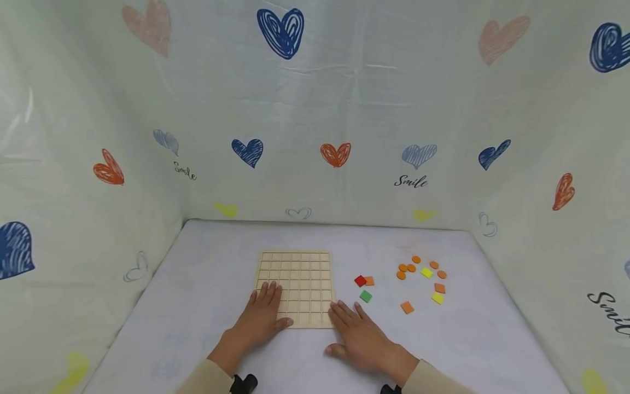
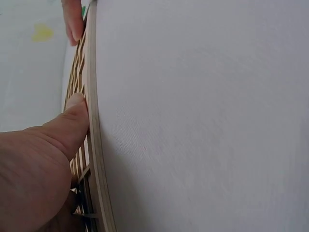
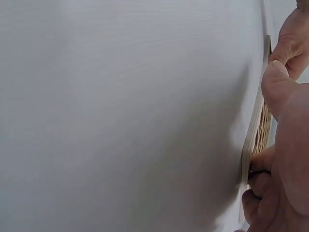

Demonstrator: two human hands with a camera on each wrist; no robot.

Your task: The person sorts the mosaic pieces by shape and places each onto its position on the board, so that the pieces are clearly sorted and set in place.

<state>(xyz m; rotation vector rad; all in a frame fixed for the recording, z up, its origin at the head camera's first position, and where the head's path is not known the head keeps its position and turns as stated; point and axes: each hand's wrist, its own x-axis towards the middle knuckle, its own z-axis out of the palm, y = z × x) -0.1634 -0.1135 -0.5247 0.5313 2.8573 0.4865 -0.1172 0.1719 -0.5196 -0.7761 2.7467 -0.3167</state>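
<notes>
A pale wooden grid board point(image 1: 305, 273) with raised square cells lies flat on the white-covered table. My left hand point(image 1: 262, 317) rests on its lower left part, fingers stretched forward over the cells and the thumb point(image 2: 72, 113) on the near edge. At the lower right corner, my right hand point(image 1: 359, 336) touches the board with extended fingertips, its thumb apart to the left. To the right of the board sit a red square tile point(image 1: 360, 280), an orange square tile point(image 1: 369, 281) beside it, and a green square tile point(image 1: 366, 296).
Farther right are several orange round pieces point(image 1: 410, 268), scattered near a yellow tile point(image 1: 426, 272), another yellow tile point(image 1: 438, 298) and orange tiles point(image 1: 407, 307). White sheeting printed with hearts point(image 1: 336, 155) hangs behind the table point(image 1: 216, 241) and at both sides.
</notes>
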